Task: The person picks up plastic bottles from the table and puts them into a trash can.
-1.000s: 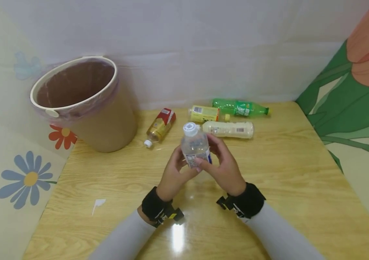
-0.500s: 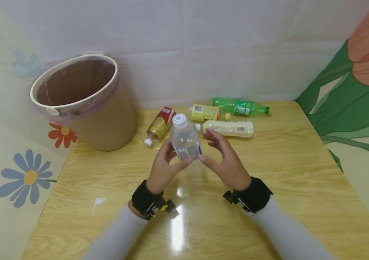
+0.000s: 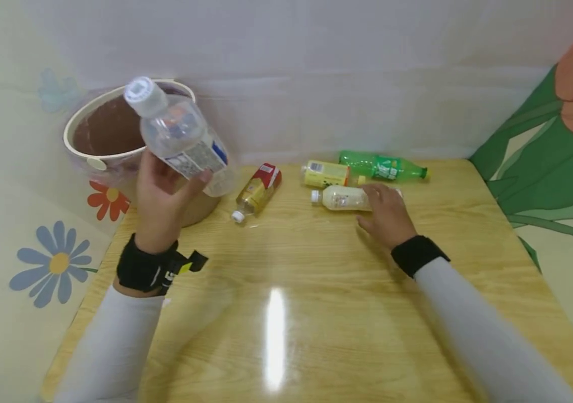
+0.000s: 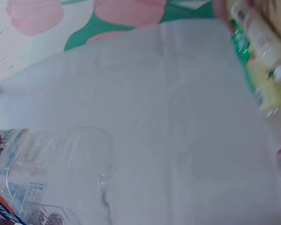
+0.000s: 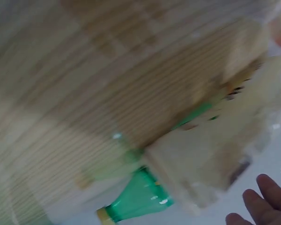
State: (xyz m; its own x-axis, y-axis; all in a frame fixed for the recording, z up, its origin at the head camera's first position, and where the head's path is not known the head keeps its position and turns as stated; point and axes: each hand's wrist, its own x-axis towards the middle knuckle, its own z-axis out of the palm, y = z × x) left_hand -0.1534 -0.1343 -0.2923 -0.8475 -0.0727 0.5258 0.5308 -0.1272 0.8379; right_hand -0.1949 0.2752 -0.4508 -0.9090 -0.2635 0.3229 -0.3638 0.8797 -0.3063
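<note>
A clear plastic bottle (image 3: 180,131) with a white cap is raised and tilted in front of the bin. My left hand (image 3: 157,204) grips it round the label, with the thumb on the near side. Its transparent base end (image 4: 70,173) fills the lower left of the left wrist view. My right hand (image 3: 387,218) is at a cream-coloured bottle (image 3: 341,198) lying on its side on the table. In the right wrist view the fingers (image 5: 262,201) look spread beside that bottle, not curled round it; the picture is blurred.
A tall brown bin (image 3: 198,210) with a white rim and a plastic liner stands at the back left. Bottles lie along the back of the table (image 3: 341,313): one red-labelled (image 3: 258,190), one yellow-labelled (image 3: 324,174), one green (image 3: 367,164). A wall rises behind.
Both hands were round the clear bottle; the right hand has let go and moved right to the cream bottle. My left hand has carried the clear bottle left and up towards the bin.
</note>
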